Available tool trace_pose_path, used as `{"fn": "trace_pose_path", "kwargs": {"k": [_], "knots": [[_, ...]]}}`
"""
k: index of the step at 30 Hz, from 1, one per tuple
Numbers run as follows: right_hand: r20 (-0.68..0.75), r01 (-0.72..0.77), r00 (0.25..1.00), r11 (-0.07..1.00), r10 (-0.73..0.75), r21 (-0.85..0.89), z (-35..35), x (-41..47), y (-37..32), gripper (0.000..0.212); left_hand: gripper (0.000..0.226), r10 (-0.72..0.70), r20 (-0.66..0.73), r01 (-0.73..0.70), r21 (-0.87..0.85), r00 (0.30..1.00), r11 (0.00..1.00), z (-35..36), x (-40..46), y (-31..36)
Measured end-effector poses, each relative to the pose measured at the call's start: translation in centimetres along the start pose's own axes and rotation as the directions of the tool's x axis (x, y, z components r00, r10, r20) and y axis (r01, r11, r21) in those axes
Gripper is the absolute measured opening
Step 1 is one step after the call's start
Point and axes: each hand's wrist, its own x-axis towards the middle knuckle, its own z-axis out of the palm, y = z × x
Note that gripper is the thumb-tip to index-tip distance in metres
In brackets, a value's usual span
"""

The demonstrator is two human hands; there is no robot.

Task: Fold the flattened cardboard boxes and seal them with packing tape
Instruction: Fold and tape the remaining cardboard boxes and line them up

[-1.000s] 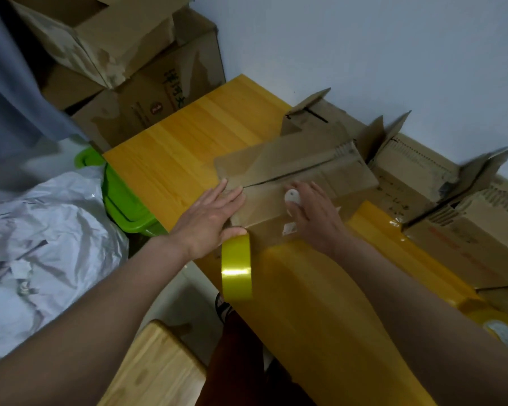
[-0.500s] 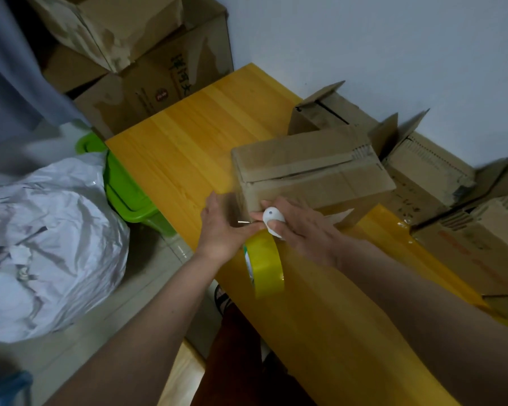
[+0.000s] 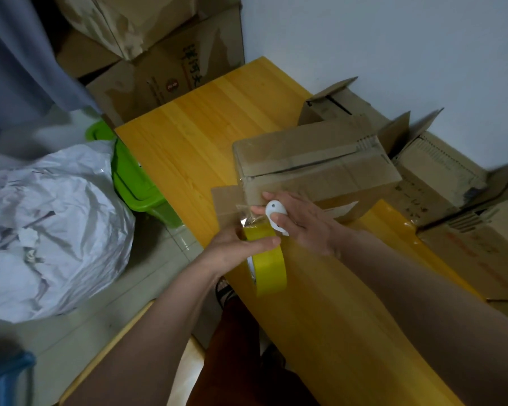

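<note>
At the surface's (image 3: 188,136) near edge, the left hand (image 3: 232,253) grips the tape roll (image 3: 269,266) at 6 o'clock of the box (image 3: 314,168); the right hand (image 3: 299,221), pinching a white cutter (image 3: 276,215), pins the tape. A slack strip could wrinkle or miss the seam.

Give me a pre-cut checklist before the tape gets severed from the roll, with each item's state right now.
1. Left hand grips the yellow tape roll: ok.
2. Tape strip runs from the roll up to the cardboard box: ok, though its far end is hard to see.
3. Right hand holds the white cutter next to the strip: ok.
4. Cutter blade meets the tape: cannot tell, the edge is hidden.
5. Top flaps of the box closed along the seam: ok, a thin dark gap shows.
6. Box stands on the wooden table, near its front edge: ok.
</note>
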Motion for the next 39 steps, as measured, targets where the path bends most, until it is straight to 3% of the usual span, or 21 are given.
{"fn": "trace_pose_path", "kwargs": {"k": [4, 9, 11, 14, 18, 21, 23, 26, 30, 34, 37, 39], "knots": [[-0.029, 0.046, 0.998, 0.999, -0.047, -0.015, 0.3, 0.3, -0.2, 0.065, 0.112, -0.096, 0.055, 0.093, 0.063, 0.994, 0.994, 0.2, 0.8, -1.2], [-0.068, 0.025, 0.997, 1.000, -0.023, 0.018, 0.2, 0.3, 0.1, 0.065, 0.090, -0.082, 0.024, 0.083, -0.037, 0.996, 0.996, 1.2, 2.2, -2.1], [-0.093, 0.033, 0.995, 0.999, -0.032, 0.014, 0.3, 0.2, 0.1, 0.064, 0.097, -0.129, -0.031, 0.127, -0.048, 0.991, 0.991, 1.6, 2.8, -2.6], [-0.101, -0.010, 0.995, 0.999, 0.013, 0.034, 0.5, 0.3, 0.3, 0.064, 0.078, -0.151, -0.143, 0.134, -0.121, 0.978, 0.983, 2.3, 2.9, -3.6], [-0.110, -0.079, 0.989, 0.985, 0.096, 0.152, 0.1, 0.3, 0.1, 0.056, 0.045, 0.013, -0.281, -0.111, -0.338, 0.960, 0.935, 3.5, 2.4, -3.7], [-0.122, -0.071, 0.985, 0.931, 0.122, 0.358, -0.5, 0.2, -0.9, 0.031, 0.026, 0.086, -0.394, -0.226, -0.326, 0.915, 0.918, 4.1, 2.5, -3.7], [-0.158, -0.054, 0.978, 0.889, 0.140, 0.454, -0.8, 0.0, -1.4, 0.021, 0.018, 0.070, -0.398, -0.215, -0.333, 0.915, 0.918, 4.1, 2.7, -4.0], [-0.252, -0.012, 0.954, 0.866, 0.159, 0.501, -0.9, -0.3, -1.8, 0.027, 0.015, 0.070, -0.381, -0.204, -0.325, 0.922, 0.924, 4.1, 2.7, -4.3], [-0.440, 0.044, 0.877, 0.880, 0.192, 0.472, -1.2, -1.0, -2.1, 0.014, 0.018, 0.121, -0.358, -0.246, -0.326, 0.926, 0.913, 4.3, 2.2, -4.2], [-0.394, 0.068, 0.887, 0.775, 0.241, 0.628, -0.6, -2.9, -2.7, 0.006, 0.022, 0.158, -0.326, -0.274, -0.349, 0.932, 0.896, 4.1, 2.2, -4.2], [-0.393, 0.041, 0.903, 0.877, 0.172, 0.479, 1.2, -3.9, -2.2, 0.019, 0.022, 0.175, -0.305, -0.281, -0.352, 0.936, 0.893, 3.8, 2.0, -4.2], [-0.430, 0.030, 0.896, 0.952, 0.110, 0.306, 2.2, -4.3, -1.7, 0.016, 0.020, 0.168, -0.301, -0.272, -0.347, 0.939, 0.897, 3.7, 1.9, -4.3]]}}
